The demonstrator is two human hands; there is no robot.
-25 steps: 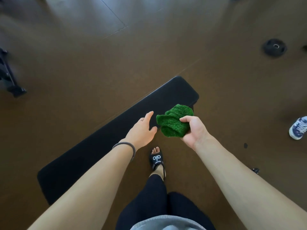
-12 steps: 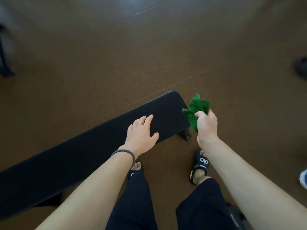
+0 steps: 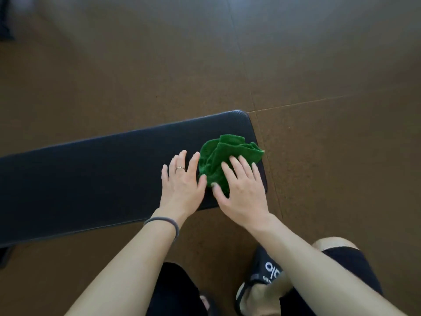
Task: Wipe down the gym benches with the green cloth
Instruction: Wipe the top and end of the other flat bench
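A crumpled green cloth [image 3: 225,151] lies on the right end of a black padded gym bench [image 3: 95,174] that runs left to right across the view. My right hand [image 3: 241,190] lies flat on the cloth's near side with straight, spread fingers. My left hand [image 3: 182,181] rests flat on the bench pad just left of the cloth; its thumb and forefinger touch the cloth's edge. A ring and a dark wristband are on my left hand and arm.
Brown gym floor [image 3: 319,87] surrounds the bench. My legs in black shorts and a black slide sandal [image 3: 262,277] stand just in front of the bench's right end. A dark object [image 3: 5,21] sits at the far upper left.
My right hand has brought the cloth from beside the bench end down onto the pad and opened flat over it. My left hand slid right to the cloth. The view moved closer.
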